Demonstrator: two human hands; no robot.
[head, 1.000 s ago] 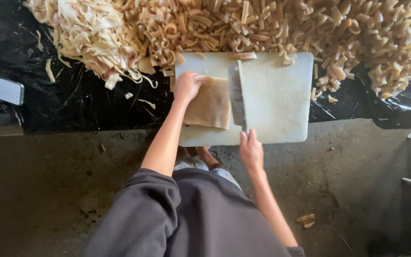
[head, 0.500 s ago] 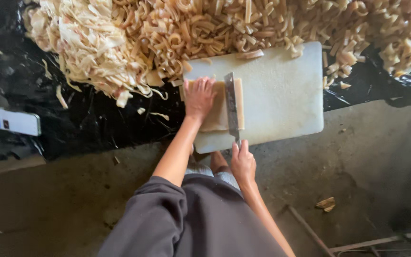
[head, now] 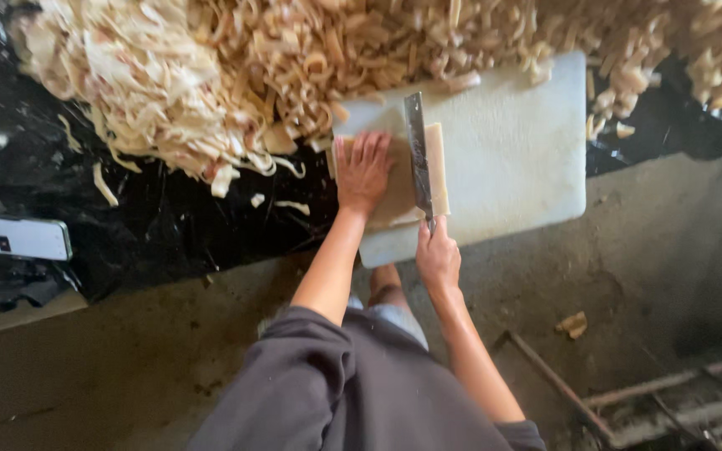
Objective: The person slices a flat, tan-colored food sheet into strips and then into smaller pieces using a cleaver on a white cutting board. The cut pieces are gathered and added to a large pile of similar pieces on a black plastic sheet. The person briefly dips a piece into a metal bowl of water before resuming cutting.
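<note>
The cleaver [head: 417, 150], gripped in the right hand [head: 438, 255], has worked leftward, apparently freeing a strip [head: 437, 167] from the tan sheet [head: 394, 194] the left hand [head: 363, 169] presses flat.

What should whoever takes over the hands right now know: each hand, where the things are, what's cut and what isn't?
Left hand: flat on the tan sheet, pinning it to the white board.
Right hand: gripping the cleaver handle; blade lies along the sheet, with one strip to its right.
Things: board sits on black plastic; a big pile of strips lies above and left of it; a phone lies far left.
Done: many strips in the pile, one strip at the blade.
Left: the sheet part under the left hand is uncut.
</note>
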